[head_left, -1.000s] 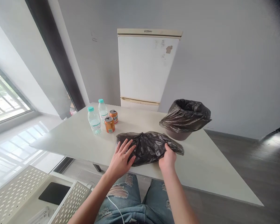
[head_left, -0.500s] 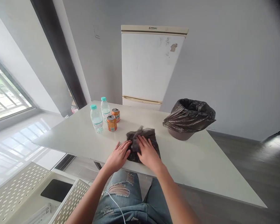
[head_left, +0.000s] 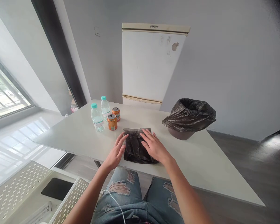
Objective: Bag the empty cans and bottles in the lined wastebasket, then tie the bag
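Black bag point(head_left: 137, 147) lies flat, left hand point(head_left: 115, 154) at its edge, right hand point(head_left: 155, 146) over it

Neither hand grips anything: both are loosely spread, palms down, fingers stretched forward. The left hand's fingertips reach the left edge of the black bag; whether they press on it cannot be told. The right hand slants in across the bag's right side, fingertips over the film near its far edge.

The black bag is thin, glossy plastic, flattened into a rough square, crinkled through the middle and greyer and more see-through along its far border. It lies near the front edge of the smooth, pale table point(head_left: 200, 168).

Beyond the black bag and to its left stand two orange metal cans, a front can point(head_left: 112, 123) and a rear can point(head_left: 116, 114), both cylindrical and shiny. Farther left of the bag, just beside the cans, are two clear ribbed plastic bottles with turquoise caps, a near bottle point(head_left: 97, 118) and a far bottle point(head_left: 105, 109), all upright.

To the right of the black bag and beyond it stands a round brown bin point(head_left: 180, 134), its rim draped in a wrinkled dark liner point(head_left: 191, 116). Well beyond the bag is a white refrigerator point(head_left: 151, 65), its door marked by a peeled patch.
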A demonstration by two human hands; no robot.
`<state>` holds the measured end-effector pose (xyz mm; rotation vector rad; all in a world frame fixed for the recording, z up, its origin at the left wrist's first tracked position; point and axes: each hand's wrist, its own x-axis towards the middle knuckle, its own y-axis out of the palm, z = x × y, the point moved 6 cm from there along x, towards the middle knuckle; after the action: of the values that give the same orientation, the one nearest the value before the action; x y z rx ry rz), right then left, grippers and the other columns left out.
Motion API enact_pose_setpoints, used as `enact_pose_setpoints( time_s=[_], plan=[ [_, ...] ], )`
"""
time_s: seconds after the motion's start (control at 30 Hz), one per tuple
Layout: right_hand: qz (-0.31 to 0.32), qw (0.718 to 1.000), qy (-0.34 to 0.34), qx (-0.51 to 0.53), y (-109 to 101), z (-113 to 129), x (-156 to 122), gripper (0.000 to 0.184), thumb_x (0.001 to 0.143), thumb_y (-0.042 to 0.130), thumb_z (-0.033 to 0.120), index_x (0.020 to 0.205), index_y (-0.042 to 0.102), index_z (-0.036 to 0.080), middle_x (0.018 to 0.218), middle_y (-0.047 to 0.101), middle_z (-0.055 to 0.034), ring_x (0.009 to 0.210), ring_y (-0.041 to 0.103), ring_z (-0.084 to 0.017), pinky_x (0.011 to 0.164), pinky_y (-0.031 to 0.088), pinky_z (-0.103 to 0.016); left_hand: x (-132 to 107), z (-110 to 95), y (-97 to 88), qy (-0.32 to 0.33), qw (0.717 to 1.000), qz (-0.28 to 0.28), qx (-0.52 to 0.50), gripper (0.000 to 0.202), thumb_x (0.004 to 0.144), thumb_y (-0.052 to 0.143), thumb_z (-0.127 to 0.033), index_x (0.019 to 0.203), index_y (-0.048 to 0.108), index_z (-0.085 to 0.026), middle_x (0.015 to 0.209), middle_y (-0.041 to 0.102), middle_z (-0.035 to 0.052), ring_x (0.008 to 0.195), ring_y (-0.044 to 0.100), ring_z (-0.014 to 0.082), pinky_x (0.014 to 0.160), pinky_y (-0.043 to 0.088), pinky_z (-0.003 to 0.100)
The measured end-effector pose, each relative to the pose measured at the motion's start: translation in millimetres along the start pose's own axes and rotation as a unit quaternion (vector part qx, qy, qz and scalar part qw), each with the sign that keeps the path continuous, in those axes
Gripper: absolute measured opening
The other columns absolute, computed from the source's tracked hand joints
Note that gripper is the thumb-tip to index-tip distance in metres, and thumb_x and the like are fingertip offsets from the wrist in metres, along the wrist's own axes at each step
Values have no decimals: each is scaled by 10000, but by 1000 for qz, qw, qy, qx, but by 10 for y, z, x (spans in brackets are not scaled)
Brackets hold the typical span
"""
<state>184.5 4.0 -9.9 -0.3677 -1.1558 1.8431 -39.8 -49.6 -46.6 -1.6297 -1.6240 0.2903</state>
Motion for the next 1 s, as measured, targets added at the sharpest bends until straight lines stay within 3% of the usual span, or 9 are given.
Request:
enact_pose_setpoints(
  time_s=[0.13, 0.23, 0.37, 0.43, 0.57, 0.67, 0.73, 0.87, 1.0],
  plan=[
    [62, 996, 10, -58, 365, -269, 97, 638, 1110, 381, 541, 1681, 396, 256, 1780, 227, -63, 1671, 178, -311, 1356, 150, -583, 28, 66, 154, -15, 995, 10, 98, 438, 1075, 460, -346, 1469, 623, -248, 1717, 399, 85, 1590, 391, 297, 1279, 419, 476],
    [66, 995, 5, -80, 520, -351, 105, 641, 1116, 366, 528, 1684, 390, 232, 1774, 243, -82, 1668, 188, -312, 1354, 151, -592, 46, 124, 286, -24, 984, 0, 175, 448, 991, 495, -199, 1407, 663, -195, 1616, 532, 129, 1556, 435, 336, 1308, 355, 574],
    [70, 995, 2, -69, 506, -350, 86, 648, 1117, 342, 545, 1691, 371, 246, 1781, 226, -55, 1674, 169, -296, 1360, 121, -579, 17, 152, 298, -22, 984, -4, 177, 527, 947, 448, -117, 1444, 616, -163, 1621, 516, 147, 1541, 452, 319, 1307, 364, 556],
    [35, 998, 2, -50, 400, -322, 93, 623, 1128, 289, 518, 1691, 369, 263, 1782, 231, -31, 1678, 157, -276, 1363, 89, -580, -1, 130, 231, -19, 987, -13, 158, 551, 952, 428, -114, 1482, 574, -152, 1667, 453, 153, 1571, 408, 312, 1303, 372, 550],
    [-80, 996, 1, -38, 199, -321, 128, 599, 1133, 190, 384, 1670, 413, 242, 1772, 286, -30, 1678, 159, -222, 1372, 78, -531, 83, -64, 142, 5, 988, -55, 142, 494, 1018, 403, -171, 1477, 586, -180, 1663, 467, 138, 1605, 351, 314, 1319, 322, 589],
    [-17, 998, 14, -61, 356, -420, 174, 600, 1110, 284, 389, 1659, 430, 194, 1767, 295, -81, 1667, 208, -269, 1355, 166, -556, 295, -270, 340, 51, 987, -17, 152, 483, 1055, 408, -231, 1505, 580, -197, 1626, 528, 127, 1577, 408, 298, 1322, 318, 569],
    [21, 996, 23, -88, 482, -495, 189, 613, 1096, 340, 397, 1666, 415, 184, 1771, 274, -99, 1664, 216, -297, 1345, 181, -584, 443, -312, 544, 59, 982, 25, 176, 518, 1063, 441, -297, 1556, 537, -170, 1654, 493, 152, 1589, 385, 334, 1310, 319, 594],
    [27, 992, 20, -125, 581, -561, 201, 616, 1098, 319, 373, 1681, 387, 188, 1763, 282, -98, 1659, 234, -290, 1347, 169, -589, 560, -136, 795, 32, 971, 72, 227, 624, 1070, 482, -442, 1621, 472, -148, 1694, 421, 183, 1596, 338, 425, 1281, 303, 667],
    [30, 992, 25, -124, 580, -544, 210, 631, 1101, 316, 436, 1686, 385, 209, 1764, 268, -80, 1654, 249, -298, 1352, 155, -586, 481, 74, 713, 25, 967, 58, 246, 638, 1061, 508, -487, 1632, 479, -204, 1707, 408, 154, 1601, 326, 430, 1281, 290, 673]
  ],
)
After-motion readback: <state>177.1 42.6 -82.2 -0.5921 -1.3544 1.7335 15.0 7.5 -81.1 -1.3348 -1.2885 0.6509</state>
